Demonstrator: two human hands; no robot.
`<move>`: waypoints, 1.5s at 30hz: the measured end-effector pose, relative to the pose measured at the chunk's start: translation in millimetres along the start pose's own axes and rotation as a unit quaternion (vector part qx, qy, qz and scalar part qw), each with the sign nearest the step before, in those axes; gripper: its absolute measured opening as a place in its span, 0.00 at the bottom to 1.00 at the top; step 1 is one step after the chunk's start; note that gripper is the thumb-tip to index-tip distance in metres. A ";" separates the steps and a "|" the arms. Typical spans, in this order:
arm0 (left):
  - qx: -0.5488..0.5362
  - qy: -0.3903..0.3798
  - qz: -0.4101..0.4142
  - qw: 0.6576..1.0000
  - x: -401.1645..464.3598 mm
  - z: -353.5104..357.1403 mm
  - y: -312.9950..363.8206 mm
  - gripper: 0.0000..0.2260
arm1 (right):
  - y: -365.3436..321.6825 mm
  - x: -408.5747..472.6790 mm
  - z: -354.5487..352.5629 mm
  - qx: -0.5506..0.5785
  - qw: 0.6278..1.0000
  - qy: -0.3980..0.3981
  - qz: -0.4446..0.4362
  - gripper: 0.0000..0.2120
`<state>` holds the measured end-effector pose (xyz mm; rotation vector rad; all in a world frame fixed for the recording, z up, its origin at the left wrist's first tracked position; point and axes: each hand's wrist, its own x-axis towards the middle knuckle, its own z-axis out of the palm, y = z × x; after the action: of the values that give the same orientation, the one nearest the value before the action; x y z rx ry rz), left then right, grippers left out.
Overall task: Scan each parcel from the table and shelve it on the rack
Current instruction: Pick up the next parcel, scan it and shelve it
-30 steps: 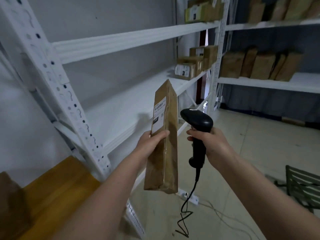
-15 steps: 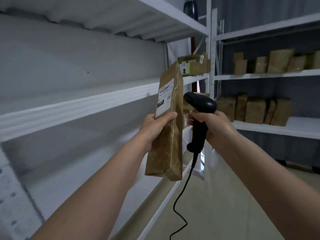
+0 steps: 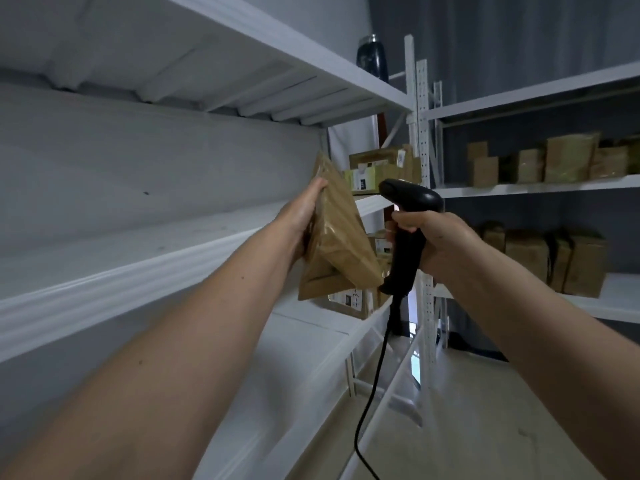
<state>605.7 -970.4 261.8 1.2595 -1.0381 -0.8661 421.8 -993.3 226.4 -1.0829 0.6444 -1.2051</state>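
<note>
Parcel [image 3: 341, 233] (tilted) in left hand [image 3: 301, 220]

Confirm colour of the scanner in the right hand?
Black scanner, gripped by the right hand; head view.

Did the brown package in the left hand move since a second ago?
Yes. The brown package has tipped over from upright, its top leaning left and in toward the white shelf, with its label turned out of sight.

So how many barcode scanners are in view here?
1. The black corded scanner is gripped in the right hand, beside the brown parcel held by the left hand. Others may be hidden.
</note>
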 end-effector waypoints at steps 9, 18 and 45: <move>-0.016 0.108 -0.003 0.994 126.9 52.6 26.8 0.18 | -23.8 129.2 -41.1 0.015 0.998 -0.052 0.038 0.08; -0.086 0.178 -0.036 0.980 282.7 110.9 30.2 0.17 | -44.1 248.2 -80.0 0.048 0.993 -0.090 0.060 0.07; 0.366 0.024 0.078 0.927 376.5 119.9 -22.1 0.49 | -33.3 383.0 -115.5 0.067 0.988 -0.102 0.097 0.07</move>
<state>612.8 -1365.0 291.0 1.7677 -1.4686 -0.3117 415.2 -1392.7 265.2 -0.9907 0.4905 -0.9420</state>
